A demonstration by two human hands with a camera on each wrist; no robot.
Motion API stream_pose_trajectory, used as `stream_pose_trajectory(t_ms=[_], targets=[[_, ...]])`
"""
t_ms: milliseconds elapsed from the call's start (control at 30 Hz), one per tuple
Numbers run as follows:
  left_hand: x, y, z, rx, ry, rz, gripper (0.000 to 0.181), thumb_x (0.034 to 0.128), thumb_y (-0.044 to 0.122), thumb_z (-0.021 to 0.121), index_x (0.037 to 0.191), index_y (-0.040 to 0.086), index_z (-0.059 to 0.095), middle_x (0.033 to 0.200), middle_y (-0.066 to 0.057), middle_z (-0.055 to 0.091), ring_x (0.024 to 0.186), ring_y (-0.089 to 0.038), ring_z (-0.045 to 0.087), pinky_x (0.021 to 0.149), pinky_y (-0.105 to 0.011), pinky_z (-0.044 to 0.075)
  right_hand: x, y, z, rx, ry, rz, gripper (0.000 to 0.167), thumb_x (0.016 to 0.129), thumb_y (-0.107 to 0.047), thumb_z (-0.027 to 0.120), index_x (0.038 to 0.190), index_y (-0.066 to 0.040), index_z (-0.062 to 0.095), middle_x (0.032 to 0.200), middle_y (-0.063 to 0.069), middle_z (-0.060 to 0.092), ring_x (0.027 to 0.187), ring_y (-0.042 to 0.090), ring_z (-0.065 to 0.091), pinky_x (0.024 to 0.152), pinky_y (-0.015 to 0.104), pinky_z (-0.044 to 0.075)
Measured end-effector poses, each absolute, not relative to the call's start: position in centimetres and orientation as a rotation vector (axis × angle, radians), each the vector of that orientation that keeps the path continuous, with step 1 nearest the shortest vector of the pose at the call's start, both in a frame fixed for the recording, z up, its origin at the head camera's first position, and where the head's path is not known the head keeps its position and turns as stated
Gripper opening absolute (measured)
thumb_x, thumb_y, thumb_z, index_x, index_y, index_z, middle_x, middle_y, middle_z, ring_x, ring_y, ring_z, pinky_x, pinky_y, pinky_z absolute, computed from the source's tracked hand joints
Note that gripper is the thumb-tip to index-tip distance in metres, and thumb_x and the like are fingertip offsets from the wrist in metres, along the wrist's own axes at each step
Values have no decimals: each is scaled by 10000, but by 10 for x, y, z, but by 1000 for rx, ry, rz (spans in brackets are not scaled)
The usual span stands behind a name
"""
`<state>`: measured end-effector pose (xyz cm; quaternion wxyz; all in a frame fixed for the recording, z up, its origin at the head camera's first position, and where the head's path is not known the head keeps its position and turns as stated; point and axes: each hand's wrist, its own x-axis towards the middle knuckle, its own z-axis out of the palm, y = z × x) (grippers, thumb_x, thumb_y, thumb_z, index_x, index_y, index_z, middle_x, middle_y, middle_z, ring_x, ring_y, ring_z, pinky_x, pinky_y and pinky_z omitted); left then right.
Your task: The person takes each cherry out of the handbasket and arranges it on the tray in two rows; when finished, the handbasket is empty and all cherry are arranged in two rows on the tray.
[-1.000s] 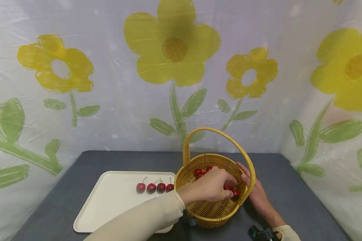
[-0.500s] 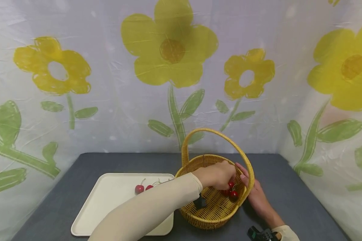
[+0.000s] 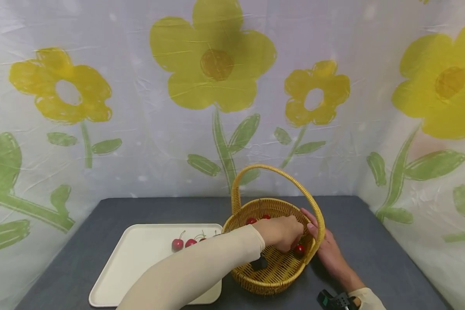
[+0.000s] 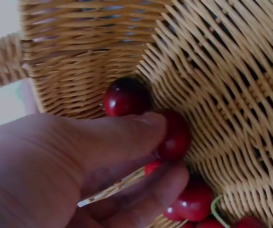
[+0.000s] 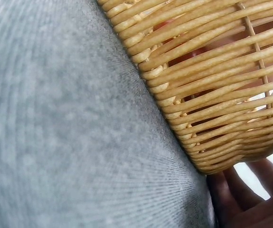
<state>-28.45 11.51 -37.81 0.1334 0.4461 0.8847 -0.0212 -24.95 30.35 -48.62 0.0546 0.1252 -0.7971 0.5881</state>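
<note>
Golden wicker surrounds my left hand [image 3: 283, 232], which is down inside the round woven basket with a tall arched handle [image 3: 269, 287], close to its right side. My thumb [image 4: 148, 127] and fingers pinch 1 glossy, dark red, round cherry [image 4: 178, 140]; my own hand hides it in the head view, but the left wrist view shows it at the thumb tip. Another cherry [image 4: 122, 100], almost black on top, lies just beside it, and a cluster of bright red cherries [image 4: 195, 199] sits by my fingertips. My right hand [image 3: 329, 249] lies with its fingers along the outside of the basket's right wall; how hard they press, I cannot tell. The pinched cherry is too round to have a long axis, so its side is what matters: it is at the basket's right, while the shallow cream rectangular tray [image 3: 112, 262] lies to the left, past the opposite rim, my beige sleeve [image 3: 201, 258] stretched above it. At least 3 red cherries with stems [image 3: 177, 244] show there. My left hand is the nearer to the fruit, with wicker between it and my right
</note>
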Motion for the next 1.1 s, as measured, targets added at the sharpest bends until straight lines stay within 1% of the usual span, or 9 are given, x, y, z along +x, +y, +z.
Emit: stream_pose_trajectory(t_ms=[167, 233, 367, 467, 667, 800, 933, 1000, 1100], targets=[[-285, 101, -366, 1374, 2542, -7, 132, 947, 93, 844, 1040, 185, 826, 980, 96, 758, 885, -41, 675, 733, -181, 571, -250, 303, -484, 364, -2430, 1792, 540, 1215, -344, 381, 1728, -178, 352, 1716, 168, 456, 1400, -62, 532, 1056, 132, 478], [-286, 91, -361, 1428, 2531, 95, 138, 946, 85, 843, 1056, 167, 845, 993, 95, 778, 896, -32, 686, 748, -166, 567, -249, 303, -483, 345, -2439, 1788, 540, 1213, -353, 385, 1726, -186, 358, 1722, 152, 452, 1463, 35, 520, 1057, 123, 466], [-288, 67, -355, 1530, 2485, 359, 145, 969, 106, 818, 1107, 133, 855, 1012, 88, 802, 879, 13, 681, 777, -120, 539, -249, 304, -483, 313, -2449, 1774, 537, 1212, -363, 389, 1724, -204, 366, 1724, 151, 448, 1550, 302, 467, 1055, 123, 462], [-283, 47, -354, 1537, 2472, 551, 184, 989, 104, 793, 1163, 132, 847, 1034, 93, 810, 875, 53, 671, 794, -95, 527, -250, 304, -484, 303, -2461, 1773, 538, 1211, -371, 386, 1727, -222, 356, 1729, 158, 437, 1565, 399, 437, 1057, 121, 455], [-254, 2, -353, 1373, 2455, 951, 233, 980, 112, 835, 1207, 159, 843, 1141, 68, 814, 964, 49, 701, 856, -117, 574, -251, 302, -485, 291, -2464, 1776, 530, 1211, -381, 383, 1727, -263, 351, 1738, 149, 425, 1578, 378, 416, 1055, 108, 440], [-235, -31, -357, 1214, 2378, 1220, 244, 949, 114, 873, 1179, 191, 850, 1180, 75, 806, 1060, 13, 724, 917, -161, 607, -251, 301, -485, 291, -2450, 1794, 539, 1213, -382, 379, 1729, -232, 350, 1736, 152, 427, 1574, 374, 407, 1055, 108, 449], [-218, -63, -362, 1096, 2297, 1430, 239, 935, 102, 883, 1151, 200, 854, 1149, 60, 815, 1061, -61, 760, 901, -236, 647, -250, 301, -485, 290, -2460, 1795, 564, 1212, -397, 375, 1734, -187, 337, 1741, 155, 418, 1574, 342, 408, 1056, 100, 441], [-212, -80, -365, 1083, 2279, 1504, 236, 933, 109, 885, 1150, 195, 853, 1143, 41, 818, 1039, -94, 775, 879, -266, 662, -250, 300, -486, 297, -2454, 1805, 566, 1213, -390, 372, 1735, -177, 332, 1743, 159, 413, 1562, 274, 436, 1061, 105, 446], [-206, -104, -370, 1070, 2285, 1582, 235, 934, 134, 887, 1157, 195, 848, 1148, 6, 817, 1020, -131, 787, 875, -296, 671, -250, 301, -486, 311, -2424, 1831, 553, 1215, -370, 371, 1736, -188, 333, 1747, 167, 401, 1509, 91, 493, 1064, 112, 462]])
